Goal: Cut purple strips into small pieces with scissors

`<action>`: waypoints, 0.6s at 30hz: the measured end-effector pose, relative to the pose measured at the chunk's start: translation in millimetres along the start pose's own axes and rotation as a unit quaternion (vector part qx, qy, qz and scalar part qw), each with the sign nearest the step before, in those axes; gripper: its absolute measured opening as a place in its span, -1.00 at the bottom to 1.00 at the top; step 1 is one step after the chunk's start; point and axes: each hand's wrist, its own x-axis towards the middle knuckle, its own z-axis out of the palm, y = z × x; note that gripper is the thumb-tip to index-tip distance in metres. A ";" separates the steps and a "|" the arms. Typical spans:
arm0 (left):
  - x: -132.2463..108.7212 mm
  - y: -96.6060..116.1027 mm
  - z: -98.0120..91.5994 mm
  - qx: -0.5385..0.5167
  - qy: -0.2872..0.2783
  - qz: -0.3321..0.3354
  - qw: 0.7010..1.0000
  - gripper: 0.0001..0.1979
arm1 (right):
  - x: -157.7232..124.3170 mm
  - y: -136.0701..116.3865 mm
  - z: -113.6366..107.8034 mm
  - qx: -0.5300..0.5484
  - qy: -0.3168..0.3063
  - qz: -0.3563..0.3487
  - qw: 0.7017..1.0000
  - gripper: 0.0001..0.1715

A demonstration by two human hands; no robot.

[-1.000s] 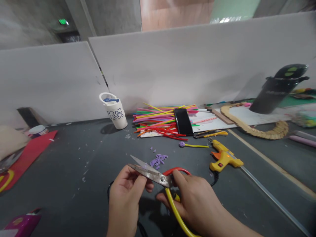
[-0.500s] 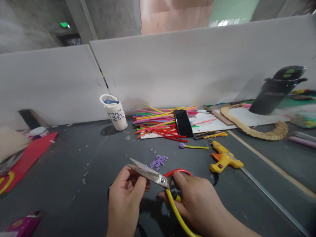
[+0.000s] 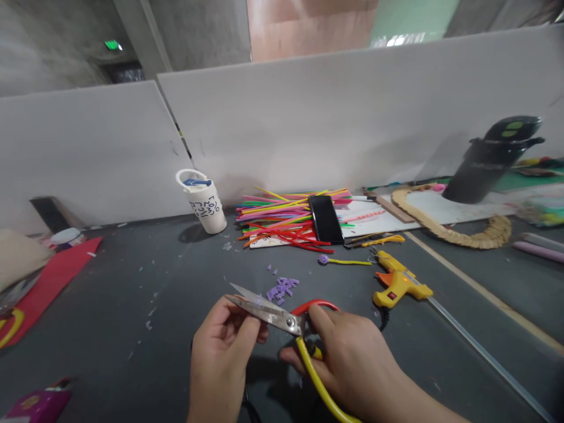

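Note:
My right hand [image 3: 352, 352] is wrapped round the handles of a pair of scissors [image 3: 273, 314], one handle red and the other yellow. The blades point left and stand slightly apart, with a faint purple bit between them. Behind the blades, my left hand [image 3: 227, 346] has its fingers pinched together close to the tips; what they hold is hidden. Just beyond the scissors lies a small pile of purple cut pieces [image 3: 282, 289] on the dark table. Farther back is a yellow stem with a purple ball [image 3: 323, 259] at its left end.
A yellow glue gun [image 3: 399, 282] with a long clear stick lies at right. Behind are colourful pipe cleaners [image 3: 277, 214], a phone [image 3: 326, 219], a white cup [image 3: 207, 205], a curved tan piece [image 3: 462, 235] and a black bottle [image 3: 487, 164]. Red sheet [image 3: 57, 285] and purple box [image 3: 42, 402] sit left.
The view has shifted very slightly. Both hands and the scissors keep nearly the same pose, blades still a little apart.

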 end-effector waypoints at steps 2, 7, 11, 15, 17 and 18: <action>-1.1 0.4 0.3 -0.002 0.004 -0.003 1.000 -0.95 | -0.1 -1.0 -1.5 0.006 -0.004 0.002 1.000 -0.52; -2.3 0.9 0.0 0.004 -0.003 -0.013 1.000 -0.94 | -0.9 -3.6 -3.1 0.009 -0.018 0.011 1.000 -0.50; -1.9 1.0 0.1 0.011 -0.007 0.002 1.000 -0.94 | -0.3 -3.6 -2.9 0.011 -0.016 0.012 1.000 -0.50; -3.0 0.1 0.6 0.006 -0.004 0.001 1.000 -0.95 | -0.5 -2.6 -2.5 0.009 -0.007 0.005 1.000 -0.50; -3.7 -0.7 0.4 0.004 -0.004 -0.005 1.000 -0.97 | -1.3 -2.3 -2.2 0.002 -0.002 0.001 1.000 -0.49; -4.0 -1.2 0.1 0.005 -0.005 -0.008 1.000 -0.98 | -1.4 -2.2 -2.1 -0.002 0.000 0.000 1.000 -0.49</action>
